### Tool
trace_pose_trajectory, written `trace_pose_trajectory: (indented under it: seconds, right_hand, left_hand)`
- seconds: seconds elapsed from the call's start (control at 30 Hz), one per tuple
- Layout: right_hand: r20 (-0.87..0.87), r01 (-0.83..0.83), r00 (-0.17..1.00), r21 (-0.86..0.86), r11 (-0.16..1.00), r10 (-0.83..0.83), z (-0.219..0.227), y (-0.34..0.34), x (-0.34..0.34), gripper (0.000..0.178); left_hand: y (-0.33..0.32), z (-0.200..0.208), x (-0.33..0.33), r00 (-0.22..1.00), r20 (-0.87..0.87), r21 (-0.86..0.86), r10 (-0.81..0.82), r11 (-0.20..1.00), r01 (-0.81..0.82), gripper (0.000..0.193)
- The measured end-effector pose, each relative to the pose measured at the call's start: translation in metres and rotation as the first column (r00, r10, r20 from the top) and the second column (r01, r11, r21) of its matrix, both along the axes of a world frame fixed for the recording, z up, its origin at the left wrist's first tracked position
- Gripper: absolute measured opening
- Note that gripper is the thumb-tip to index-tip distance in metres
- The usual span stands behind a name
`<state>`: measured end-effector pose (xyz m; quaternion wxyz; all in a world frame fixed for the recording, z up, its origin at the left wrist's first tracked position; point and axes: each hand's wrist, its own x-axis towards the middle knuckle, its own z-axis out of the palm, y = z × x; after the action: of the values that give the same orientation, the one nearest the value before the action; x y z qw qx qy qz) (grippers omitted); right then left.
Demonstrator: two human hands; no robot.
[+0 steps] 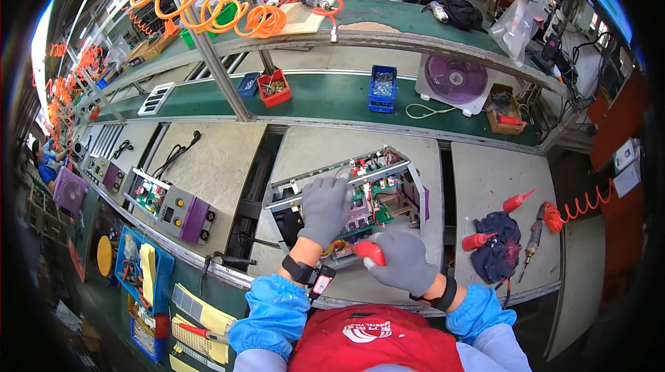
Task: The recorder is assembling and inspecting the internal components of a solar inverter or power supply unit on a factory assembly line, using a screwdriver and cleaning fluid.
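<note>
An open metal chassis (420,188) with green circuit boards and bundled wires lies tilted on the worktop in front of me. My left hand (325,211), in a grey glove, rests over its upper frame bar, fingers bent at the bar and closed on it. Beside the chassis's near edge, my right hand (404,261), also gloved in grey, is wrapped round a red squeeze bottle (370,253). Only the bottle's rounded red part shows; its tip is hidden. Yellow and red wires (337,248) lie inside the chassis between both hands.
To the right are a dark cloth (496,246), a red nozzle bottle (517,200) and a screwdriver (532,242) on a coiled red hose. A purple-fronted unit (187,216) stands left. Screw bins (382,88) and a fan (454,81) line the back shelf. Orange hoses (263,20) hang overhead.
</note>
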<state>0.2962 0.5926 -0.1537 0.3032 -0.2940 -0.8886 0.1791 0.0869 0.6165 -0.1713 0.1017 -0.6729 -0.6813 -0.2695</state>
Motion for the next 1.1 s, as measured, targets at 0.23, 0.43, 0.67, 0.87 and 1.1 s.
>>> trace_pose_trajectory:
  seconds: [0.23,0.43,0.67,0.87,1.1]
  right_hand:
    - [0.024,0.008,1.0,-0.051,0.999,-0.007,-0.018,-0.007,0.0,0.038]
    - [0.077,-0.006,0.997,-0.033,0.999,0.008,-0.031,-0.009,-0.003,0.036]
    - [0.113,0.19,0.981,-0.427,0.884,-0.156,-0.047,0.026,-0.002,0.04]
    - [0.24,0.229,0.964,-0.537,0.812,-0.113,-0.042,0.035,-0.01,0.043]
    - [0.068,0.017,0.998,-0.233,0.972,-0.002,-0.034,0.028,-0.024,0.029]
  left_hand:
    - [0.0,0.0,0.001,1.0,0.007,-0.032,0.004,0.999,-0.004,0.031]
    - [-0.002,-0.002,0.002,1.0,-0.005,-0.06,0.022,0.998,-0.022,0.032]
    - [-0.004,0.0,0.005,1.0,-0.019,-0.042,0.011,0.999,-0.012,0.031]
    - [-0.006,-0.001,0.004,0.999,-0.039,-0.056,0.023,0.998,-0.025,0.031]
    - [-0.004,-0.002,0.001,1.0,-0.028,-0.067,0.004,0.998,-0.006,0.032]
